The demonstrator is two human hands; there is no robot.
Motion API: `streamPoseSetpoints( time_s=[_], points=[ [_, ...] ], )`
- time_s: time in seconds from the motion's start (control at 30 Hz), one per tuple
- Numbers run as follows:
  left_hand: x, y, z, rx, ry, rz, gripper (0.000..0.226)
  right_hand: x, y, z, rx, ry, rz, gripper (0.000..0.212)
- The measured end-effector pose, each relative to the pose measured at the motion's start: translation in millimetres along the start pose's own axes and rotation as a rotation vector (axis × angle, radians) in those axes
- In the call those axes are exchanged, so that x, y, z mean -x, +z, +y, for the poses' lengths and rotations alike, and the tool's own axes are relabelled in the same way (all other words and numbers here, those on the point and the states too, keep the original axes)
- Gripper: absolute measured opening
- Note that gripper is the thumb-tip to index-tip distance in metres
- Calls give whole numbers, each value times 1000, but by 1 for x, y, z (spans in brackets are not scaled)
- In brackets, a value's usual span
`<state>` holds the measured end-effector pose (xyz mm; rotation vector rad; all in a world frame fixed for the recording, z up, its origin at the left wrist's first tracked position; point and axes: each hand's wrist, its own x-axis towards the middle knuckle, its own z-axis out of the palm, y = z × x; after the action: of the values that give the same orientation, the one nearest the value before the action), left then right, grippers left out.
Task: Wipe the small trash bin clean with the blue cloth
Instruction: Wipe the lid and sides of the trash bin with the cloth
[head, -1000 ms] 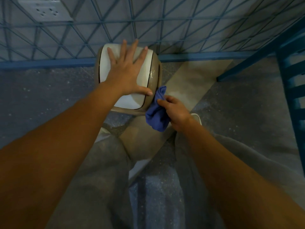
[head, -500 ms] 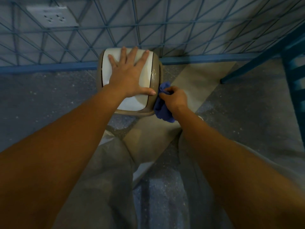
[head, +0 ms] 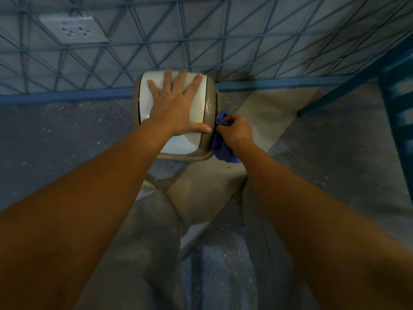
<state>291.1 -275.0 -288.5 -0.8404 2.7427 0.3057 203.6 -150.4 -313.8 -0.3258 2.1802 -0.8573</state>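
Observation:
The small trash bin (head: 211, 108), tan with a white swing lid, stands on the floor against the wall. My left hand (head: 176, 108) lies flat on the white lid with fingers spread, pressing down on it. My right hand (head: 234, 130) is closed around the blue cloth (head: 222, 151) and holds it against the bin's right side. Part of the cloth hangs below the hand, near the bin's front right corner.
A blue triangular wire grid (head: 223, 41) covers the wall behind the bin, with a white socket plate (head: 71, 30) at upper left. Blue furniture legs (head: 397, 90) stand at the right. My grey-trousered legs (head: 143, 242) fill the foreground on the speckled floor.
My right hand has moved the cloth up from the bin's front right corner and along its right side. The left hand has stayed flat on the lid.

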Motion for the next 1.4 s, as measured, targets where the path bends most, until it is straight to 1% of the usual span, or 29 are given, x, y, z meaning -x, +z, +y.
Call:
streamPoseSetpoints(
  time_s=[0.07, 0.17, 0.2, 0.23, 0.3, 0.33, 0.4, 0.53, 0.63, 0.7, 0.77, 0.87, 0.93, 0.97, 1.07, 1.17, 1.4],
  points=[
    [0, 0, -1, -5, 2, -1, 118, 1, -2, 0, 7, 7, -26, 24],
    [0, -1, 0, -6, -2, 2, 118, 14, 3, 17, 2, 18, -73, 9],
    [0, -1, 0, -4, -4, 1, 118, 20, 6, 24, 2, 24, -80, 12],
    [0, -1, 0, -3, -6, 1, 117, 23, 9, 30, 5, 25, -76, 19],
    [1, -1, 1, -2, -8, -1, 117, 26, 14, 34, 26, 11, -36, 28],
    [1, -1, 1, -3, -8, -2, 117, 25, 13, 31, 31, -3, -15, 24],
    [1, -2, 2, -6, -7, -7, 117, 19, 10, 22, 38, -19, 10, 7],
    [0, -1, 1, -19, -1, -11, 117, -1, 1, 1, 144, -72, 3, 24],
    [-1, -1, 1, -21, 0, -13, 118, -14, -4, -10, 224, -108, 11, 28],
    [-1, -1, 0, -16, 3, -14, 118, -15, -6, -9, 224, -124, -4, 28],
    [0, 0, -1, 1, 14, -12, 119, -13, -7, 0, 111, -112, -26, 30],
    [3, 4, 0, 25, 55, 11, 121, -5, -14, 13, -234, -48, 22, 35],
    [3, 6, 4, 29, 78, 28, 120, -1, -18, 8, -413, -74, 75, 36],
    [3, 7, 6, 30, 77, 31, 120, -2, -18, 1, -438, -105, 76, 37],
    [1, 3, 6, 28, 44, 8, 119, -7, -10, -20, -353, -192, 8, 40],
    [0, 3, 0, 29, 28, 9, 119, -3, -2, -23, -251, -205, -52, 45],
    [0, 5, 3, 23, 29, 18, 117, 25, 0, -4, -159, -197, -33, 44]
  ],
)
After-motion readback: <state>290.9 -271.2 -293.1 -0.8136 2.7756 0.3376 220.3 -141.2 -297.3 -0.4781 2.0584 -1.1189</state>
